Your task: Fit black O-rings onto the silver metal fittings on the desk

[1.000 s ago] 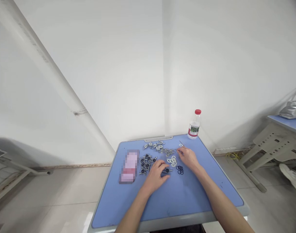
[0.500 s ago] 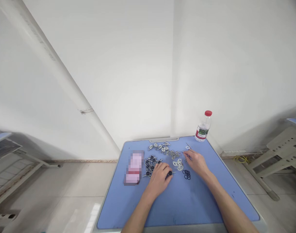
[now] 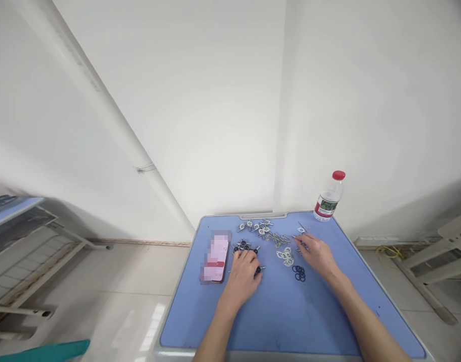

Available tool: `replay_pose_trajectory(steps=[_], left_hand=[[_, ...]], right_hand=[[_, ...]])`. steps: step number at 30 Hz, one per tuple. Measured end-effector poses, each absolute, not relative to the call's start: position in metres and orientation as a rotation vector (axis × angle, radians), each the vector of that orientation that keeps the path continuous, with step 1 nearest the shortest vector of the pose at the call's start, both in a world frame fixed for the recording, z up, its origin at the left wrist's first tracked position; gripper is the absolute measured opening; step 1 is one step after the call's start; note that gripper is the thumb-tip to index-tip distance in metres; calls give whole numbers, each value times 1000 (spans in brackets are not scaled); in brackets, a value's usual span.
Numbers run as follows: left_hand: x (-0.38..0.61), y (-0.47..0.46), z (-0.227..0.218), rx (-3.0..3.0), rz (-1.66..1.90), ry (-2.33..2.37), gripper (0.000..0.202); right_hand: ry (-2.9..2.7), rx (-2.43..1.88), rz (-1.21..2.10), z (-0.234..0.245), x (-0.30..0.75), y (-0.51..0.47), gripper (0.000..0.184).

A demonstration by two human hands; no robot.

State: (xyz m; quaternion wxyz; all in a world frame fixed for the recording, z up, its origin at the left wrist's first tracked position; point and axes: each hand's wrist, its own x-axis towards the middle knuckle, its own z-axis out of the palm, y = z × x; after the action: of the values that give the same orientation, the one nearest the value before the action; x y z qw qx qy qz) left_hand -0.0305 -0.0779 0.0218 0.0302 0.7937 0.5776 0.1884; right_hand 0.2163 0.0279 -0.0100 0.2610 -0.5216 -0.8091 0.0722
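White wall point(image 3: 196, 100) stands behind a blue table point(image 3: 291, 322). On it, the left hand point(image 3: 242, 276) is bent over black-centred metal parts point(image 3: 244, 243), one showing beside its thumb; I cannot tell if it is gripped. The right hand point(image 3: 316, 254) has its fingertips close together near small screws point(image 3: 279, 240); what they pinch is too small to tell. Between the hands lie pale flat rings point(image 3: 286, 255) and black rings point(image 3: 300, 271). Farther out are a phone point(image 3: 217, 256), at left, and a red-capped bottle point(image 3: 326, 205), upright at the far right corner.

A white wall point(image 3: 200, 110) rises behind; pale floor tiles point(image 3: 140, 274) shine.
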Motion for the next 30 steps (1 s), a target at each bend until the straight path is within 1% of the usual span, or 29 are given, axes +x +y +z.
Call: replay_pose_trajectory(steps=[2,6,8,11,16,24,27,30], left_hand=[[-31,-78,23,2445,600,1809,12],[-33,-77,23,2482,647,1786,32],[-33,-76,20,2521,635,1726,38],[-34,-74,14,2559,572,1675,38],[-37,-69,5,2564,503,1728,43],[-42,-62,-4,2533,484,1804,47],[-42,-62,-4,2549,489,1804,45],[-39,-63,4,2559,580,1794,38]], right_hand=[[-2198,-1406,203,-9,216,27,31],[-2216,-1395,212,-7,214,26,33],[-2222,-1394,208,-7,214,25,33],[-2231,-1394,202,-8,212,25,34],[-2245,-1401,213,-6,210,23,34],[-2268,-1412,181,-2,209,21,30],[-2266,-1410,187,-1,209,21,30],[-2243,-1385,183,-1,208,21,34]])
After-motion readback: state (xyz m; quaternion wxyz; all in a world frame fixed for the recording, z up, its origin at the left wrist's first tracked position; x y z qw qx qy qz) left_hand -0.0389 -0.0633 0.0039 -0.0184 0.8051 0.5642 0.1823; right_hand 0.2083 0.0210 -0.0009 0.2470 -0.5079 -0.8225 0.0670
